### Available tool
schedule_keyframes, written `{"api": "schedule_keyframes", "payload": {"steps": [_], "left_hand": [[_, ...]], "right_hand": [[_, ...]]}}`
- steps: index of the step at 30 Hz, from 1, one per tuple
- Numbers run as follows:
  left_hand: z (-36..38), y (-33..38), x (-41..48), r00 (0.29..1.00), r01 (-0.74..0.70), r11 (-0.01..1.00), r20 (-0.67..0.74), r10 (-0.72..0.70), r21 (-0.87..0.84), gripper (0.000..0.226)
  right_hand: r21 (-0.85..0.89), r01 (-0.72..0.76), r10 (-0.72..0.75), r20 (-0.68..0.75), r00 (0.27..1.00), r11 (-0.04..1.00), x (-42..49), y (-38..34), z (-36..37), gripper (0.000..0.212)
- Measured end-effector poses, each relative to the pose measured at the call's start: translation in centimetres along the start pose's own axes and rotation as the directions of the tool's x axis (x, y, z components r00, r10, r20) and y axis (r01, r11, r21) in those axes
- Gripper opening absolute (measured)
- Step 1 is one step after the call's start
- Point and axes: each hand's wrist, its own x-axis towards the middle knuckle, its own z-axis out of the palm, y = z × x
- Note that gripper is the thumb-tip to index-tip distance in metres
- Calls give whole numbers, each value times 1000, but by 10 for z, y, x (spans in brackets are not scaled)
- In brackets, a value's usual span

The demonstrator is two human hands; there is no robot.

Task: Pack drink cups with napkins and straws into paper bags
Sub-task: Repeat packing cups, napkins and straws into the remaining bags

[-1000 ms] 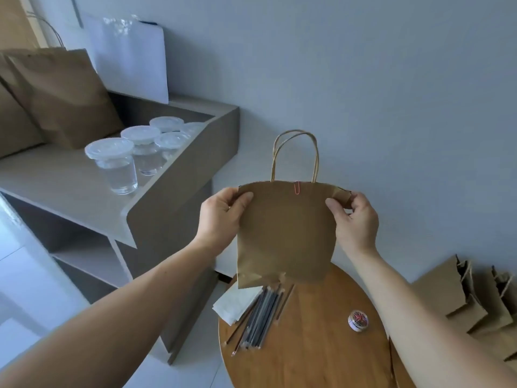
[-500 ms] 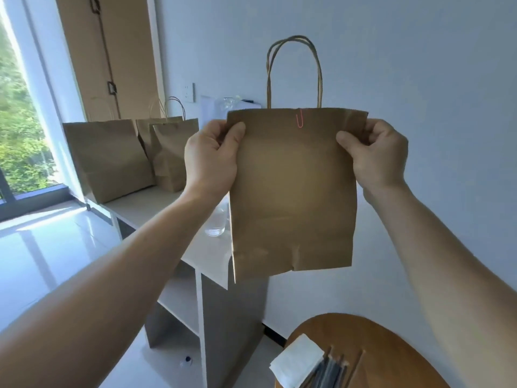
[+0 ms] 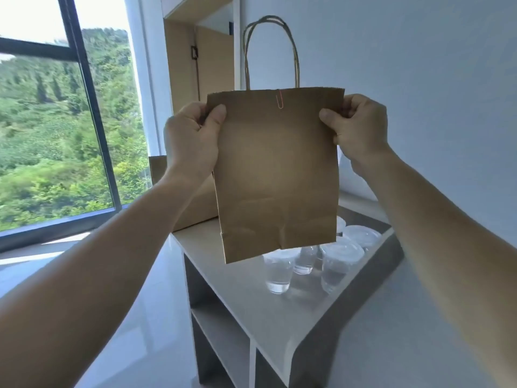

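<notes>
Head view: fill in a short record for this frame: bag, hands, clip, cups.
Bag: paper bag upright in the air, handles up
Left: left hand pinches the bag's top left corner
Right: right hand pinches the bag's top right corner
Clip: pink paper clip on the top edge
Cups: lidded cups on the grey shelf unit, partly behind the bag
Contents: hidden

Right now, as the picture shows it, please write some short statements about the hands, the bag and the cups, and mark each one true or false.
1. The left hand and the right hand each grip a top corner of the paper bag. True.
2. A paper clip sits on the bag's top edge. True.
3. The bag stands on the shelf. False: it is held in the air, in front of the shelf.
4. The cups have no lids. False: the cups have clear lids.
</notes>
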Motion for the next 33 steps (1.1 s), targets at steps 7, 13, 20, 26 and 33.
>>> {"api": "schedule_keyframes", "payload": {"steps": [7,13,20,26,33], "left_hand": [[-15,-73,57,996,-2,981,-84,18,193,12],[-37,-161,84,995,47,952,-93,-19,304,15],[-67,-270,91,996,89,914,-17,-89,396,23],[-75,-330,102,997,72,911,6,-82,406,21],[-70,-366,105,1000,4,912,-4,-3,409,10]], "right_hand": [[11,-56,54,156,986,998,51,30,93,8],[-91,-158,180,355,917,983,81,79,179,12],[-255,-180,281,448,848,950,90,147,283,17],[-378,-69,258,477,840,923,101,178,338,25],[-525,156,178,529,830,837,112,188,361,22]]}}
